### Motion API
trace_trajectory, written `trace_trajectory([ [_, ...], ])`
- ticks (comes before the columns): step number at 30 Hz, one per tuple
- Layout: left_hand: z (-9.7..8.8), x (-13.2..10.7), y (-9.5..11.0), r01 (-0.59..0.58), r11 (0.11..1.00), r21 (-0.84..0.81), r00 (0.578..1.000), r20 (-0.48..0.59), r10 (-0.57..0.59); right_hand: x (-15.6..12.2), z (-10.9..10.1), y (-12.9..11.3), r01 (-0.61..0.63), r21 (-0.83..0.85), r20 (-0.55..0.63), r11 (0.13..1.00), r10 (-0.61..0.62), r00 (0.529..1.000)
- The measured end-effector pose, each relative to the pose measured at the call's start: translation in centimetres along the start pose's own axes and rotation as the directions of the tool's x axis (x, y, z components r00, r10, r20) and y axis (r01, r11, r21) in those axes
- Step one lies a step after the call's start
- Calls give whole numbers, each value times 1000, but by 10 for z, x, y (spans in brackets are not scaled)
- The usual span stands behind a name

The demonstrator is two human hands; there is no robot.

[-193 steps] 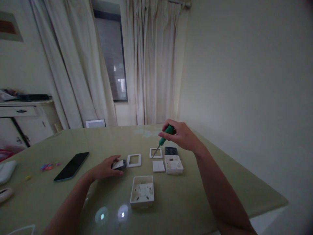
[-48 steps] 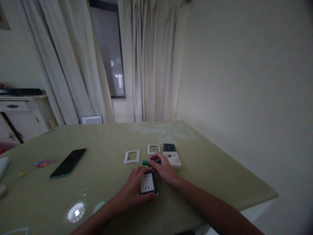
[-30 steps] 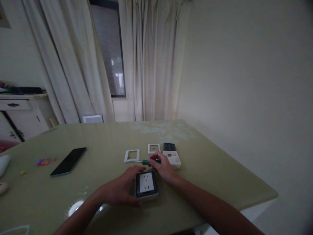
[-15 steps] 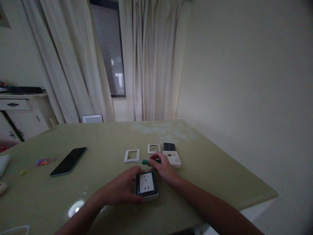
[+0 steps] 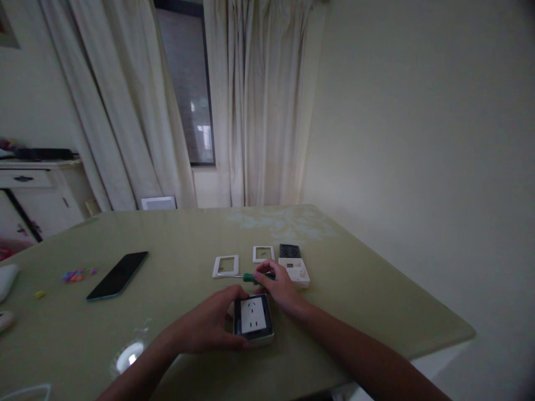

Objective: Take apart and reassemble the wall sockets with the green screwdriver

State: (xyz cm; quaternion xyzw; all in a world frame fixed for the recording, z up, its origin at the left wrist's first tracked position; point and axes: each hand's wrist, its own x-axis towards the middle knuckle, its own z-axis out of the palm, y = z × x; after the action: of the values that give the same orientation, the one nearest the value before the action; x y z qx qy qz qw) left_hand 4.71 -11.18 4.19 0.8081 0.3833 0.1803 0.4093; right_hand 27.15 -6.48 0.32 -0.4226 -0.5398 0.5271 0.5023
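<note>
My left hand (image 5: 215, 323) grips the left side of a wall socket (image 5: 253, 318), which has a white face with slots, a dark surround and a pale box under it. My right hand (image 5: 278, 284) is closed around the green handle of a screwdriver (image 5: 248, 277), whose shaft points left. The screwdriver's tip lies over a white frame (image 5: 226, 258) on the table. A second white frame (image 5: 263, 247) lies just beyond my right hand, with small screws inside its opening. Beside that hand is a white box (image 5: 296, 273) with a dark socket back (image 5: 290, 251) at its far end.
A black phone (image 5: 118, 276) lies on the green-covered table (image 5: 175, 239), left of my hands. Small coloured pieces (image 5: 74, 275) are further left. A round white object (image 5: 129, 356) sits near my left forearm. A wall (image 5: 418, 167) borders the table's right side.
The wall socket and my left hand have shifted slightly to the right and nearer to me. My right hand stays nearly in place with the screwdriver.
</note>
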Motion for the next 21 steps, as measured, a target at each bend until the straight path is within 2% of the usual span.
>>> trace_trajectory([
  [8, 4, 0, -2, 16, 999, -36, 1000, -18, -17, 0, 1, 3, 12, 12, -11, 1000, -12, 1000],
  [13, 4, -2, -3, 15, 1000, -1, 1000, -12, -15, 2, 1, 2, 65, 22, -63, 998, -64, 996],
  [16, -13, 2, -11, 18, 996, 82, 994, -110, -9, 4, -4, -3, 109, 32, -116, 994, -105, 988],
  [19, -44, 18, -30, 41, 973, 227, 957, -288, 26, 8, -10, -8, 143, 52, -179, 988, -132, 975],
  [21, -66, 33, -48, 98, 933, 346, 937, -348, 30, 10, -14, -10, 153, 66, -220, 986, -135, 966],
])
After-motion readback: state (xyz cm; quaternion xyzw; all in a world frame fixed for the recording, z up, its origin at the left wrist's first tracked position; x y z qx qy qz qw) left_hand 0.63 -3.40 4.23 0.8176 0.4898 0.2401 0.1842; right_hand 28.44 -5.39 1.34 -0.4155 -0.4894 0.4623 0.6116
